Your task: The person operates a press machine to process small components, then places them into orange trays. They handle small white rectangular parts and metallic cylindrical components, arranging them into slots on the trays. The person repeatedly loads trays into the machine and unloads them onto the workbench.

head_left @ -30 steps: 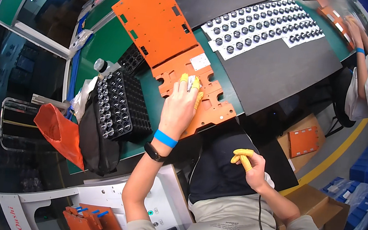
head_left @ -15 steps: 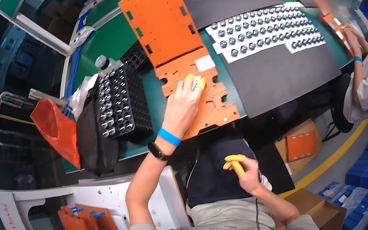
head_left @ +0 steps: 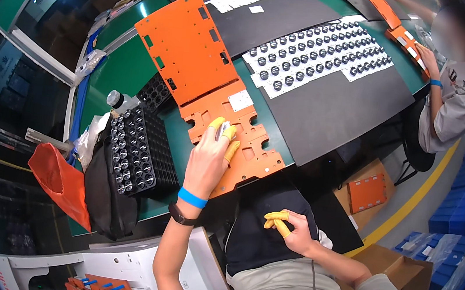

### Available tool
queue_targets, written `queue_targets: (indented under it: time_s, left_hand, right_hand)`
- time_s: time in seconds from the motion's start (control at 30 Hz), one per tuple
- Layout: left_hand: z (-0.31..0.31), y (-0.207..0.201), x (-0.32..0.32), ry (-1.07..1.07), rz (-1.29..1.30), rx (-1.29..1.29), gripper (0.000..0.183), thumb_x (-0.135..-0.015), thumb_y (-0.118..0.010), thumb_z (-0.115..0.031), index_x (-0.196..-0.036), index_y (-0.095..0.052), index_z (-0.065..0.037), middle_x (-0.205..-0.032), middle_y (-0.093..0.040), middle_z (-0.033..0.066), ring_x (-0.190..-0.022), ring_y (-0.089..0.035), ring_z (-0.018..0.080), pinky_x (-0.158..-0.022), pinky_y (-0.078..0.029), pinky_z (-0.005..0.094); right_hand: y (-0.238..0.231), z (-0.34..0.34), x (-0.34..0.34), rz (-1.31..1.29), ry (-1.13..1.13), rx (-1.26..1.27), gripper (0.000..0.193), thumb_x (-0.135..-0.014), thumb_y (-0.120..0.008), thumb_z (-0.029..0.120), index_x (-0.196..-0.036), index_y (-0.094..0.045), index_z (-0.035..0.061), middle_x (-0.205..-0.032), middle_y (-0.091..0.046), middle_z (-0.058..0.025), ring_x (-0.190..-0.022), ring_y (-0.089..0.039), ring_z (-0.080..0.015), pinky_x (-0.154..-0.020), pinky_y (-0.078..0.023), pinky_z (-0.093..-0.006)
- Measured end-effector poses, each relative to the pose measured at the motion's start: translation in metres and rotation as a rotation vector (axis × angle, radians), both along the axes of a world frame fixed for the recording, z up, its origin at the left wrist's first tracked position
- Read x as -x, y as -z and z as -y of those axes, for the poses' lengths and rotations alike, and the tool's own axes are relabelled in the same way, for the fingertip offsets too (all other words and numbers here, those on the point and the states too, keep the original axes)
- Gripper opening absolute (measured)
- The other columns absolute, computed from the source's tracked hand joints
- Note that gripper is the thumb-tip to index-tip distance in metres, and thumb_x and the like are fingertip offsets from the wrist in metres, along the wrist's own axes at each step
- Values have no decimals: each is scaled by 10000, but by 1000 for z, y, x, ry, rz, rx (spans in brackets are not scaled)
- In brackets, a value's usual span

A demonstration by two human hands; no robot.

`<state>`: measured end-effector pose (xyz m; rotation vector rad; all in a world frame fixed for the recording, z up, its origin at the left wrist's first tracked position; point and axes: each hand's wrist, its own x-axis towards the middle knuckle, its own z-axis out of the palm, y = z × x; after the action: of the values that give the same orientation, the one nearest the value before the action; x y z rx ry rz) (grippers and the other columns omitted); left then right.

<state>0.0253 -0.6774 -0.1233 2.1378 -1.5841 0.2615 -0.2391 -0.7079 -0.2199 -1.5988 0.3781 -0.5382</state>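
My left hand (head_left: 207, 156), with yellow finger cots on its fingertips, reaches over the near half of a hinged orange panel (head_left: 253, 162). A small silvery-white piece (head_left: 222, 129) sticks up between its pinched fingers; its exact kind is too small to make out. The panel lies unfolded on the table, with notches, recesses and a white label (head_left: 240, 101) on the near half. My right hand (head_left: 298, 236) hangs above my lap, away from the panel. Its yellow-tipped fingers are pressed together, and whatever lies between them is hidden.
Left of the panel stands a black tray (head_left: 136, 153) of round clear-topped parts, beside a bottle (head_left: 118, 100) and a red bag (head_left: 60, 178). White sheets with rows of black round parts (head_left: 314, 56) lie on a black mat (head_left: 336, 112). A co-worker (head_left: 457, 92) handles another orange panel.
The whole view has shifted, so things sit lower and further left. My left hand has drawn slightly nearer over the panel, its piece still pinched. The co-worker's hands have spread apart.
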Motion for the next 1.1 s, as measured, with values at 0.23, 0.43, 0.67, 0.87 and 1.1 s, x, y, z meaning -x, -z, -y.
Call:
queue_targets:
  time_s: [0.23, 0.43, 0.67, 0.87, 1.1]
  left_hand:
    - [-8, 15, -16, -60, -423, 264, 223, -922, -583, -16, -1143, -606, 0, -1102, -654, 171, -969, -667, 318, -807, -571, 342]
    - [-19, -16, -5, 67, -1526, 593, 350, -995, -526, -110, -1334, -458, -51, -1211, -591, 167, -1067, -649, 268, -842, -585, 321]
    - [-30, -28, 37, 118, -1839, 654, 463, -990, -523, -129, -1432, -388, -97, -1316, -529, 168, -1175, -594, 326, -860, -590, 333]
    - [-24, -28, 57, 59, -1611, 958, 417, -998, -518, -131, -1396, -410, -71, -1300, -537, 147, -1216, -562, 303, -901, -558, 341]
    - [-19, -38, 69, 47, -1421, 1146, 404, -999, -528, -135, -1379, -410, -62, -1313, -542, 155, -1225, -535, 263, -1047, -435, 398]
  right_hand:
    - [4, 0, 0, -17, 5, -29, 211, -874, -593, -70, -1066, -669, -28, -885, -702, -126, -824, -682, -224, -765, -533, -305]
    - [-5, 3, -10, 5, -68, -42, 217, -883, -596, -57, -1086, -665, -24, -880, -697, -128, -804, -678, -210, -741, -532, -294]
    - [-85, 46, -59, 306, 113, 281, 229, -881, -614, -22, -1108, -643, -28, -891, -677, -117, -804, -653, -195, -729, -515, -292]
    - [-133, 60, -111, 119, 87, 12, 279, -886, -706, 122, -1098, -584, -11, -886, -639, -67, -756, -601, -103, -674, -484, -241]
    - [-123, 46, -139, 68, -198, -211, 284, -965, -624, 247, -1079, -590, -11, -868, -640, -66, -704, -601, -85, -631, -494, -242]
